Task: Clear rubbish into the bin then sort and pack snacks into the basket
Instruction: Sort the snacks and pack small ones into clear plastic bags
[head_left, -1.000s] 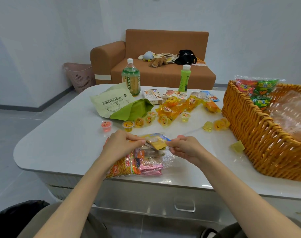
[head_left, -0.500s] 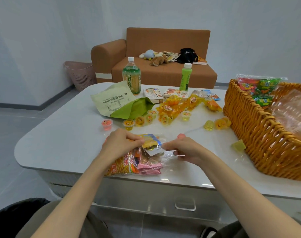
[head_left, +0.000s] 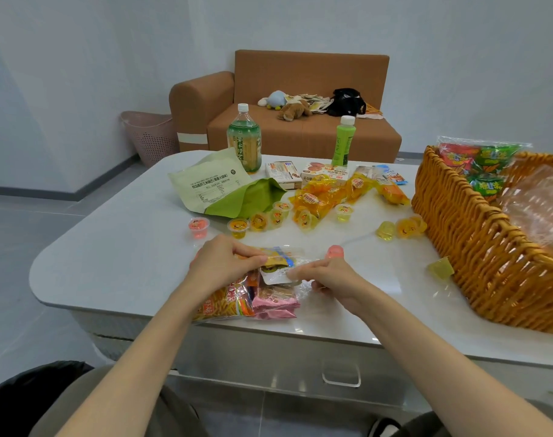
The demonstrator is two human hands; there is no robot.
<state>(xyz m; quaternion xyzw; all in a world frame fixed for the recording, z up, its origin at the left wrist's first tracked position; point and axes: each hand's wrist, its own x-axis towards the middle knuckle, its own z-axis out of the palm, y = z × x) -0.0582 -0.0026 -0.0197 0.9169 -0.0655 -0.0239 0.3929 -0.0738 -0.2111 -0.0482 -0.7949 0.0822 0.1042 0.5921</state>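
Left hand (head_left: 227, 263) pinches the left end of a small yellow-blue snack packet (head_left: 279, 258), thumb on top and fingers curled under. Right hand (head_left: 330, 279) is curled too, fingertips nipping the film at the mouth of the clear bag (head_left: 224, 302); whether they also catch the packet is too blurred to call. Packet sits between both hands, well left of the wicker basket (head_left: 458, 216), with its long axis roughly left-right, so one end points at the basket's left wall. Clear bag lies under it, further from the basket, holding orange sticks and pink packs. Right hand is the nearer one to the basket, so my read is it carries anything going in, and the left just steadies the bag. Path to the basket is mostly bare table (head_left: 126, 253). One pink jelly cup (head_left: 334, 251) sits just behind the right knuckles, and a green jelly cup (head_left: 440, 269) is near the foot of the basket's left wall. That wall stands tall, so the move likely needs a lift over the rim, not a slide. Edge risk: the bag's near end sits right at the table's front edge, left of the basket's near corner, and a tug toward the body could drop it.
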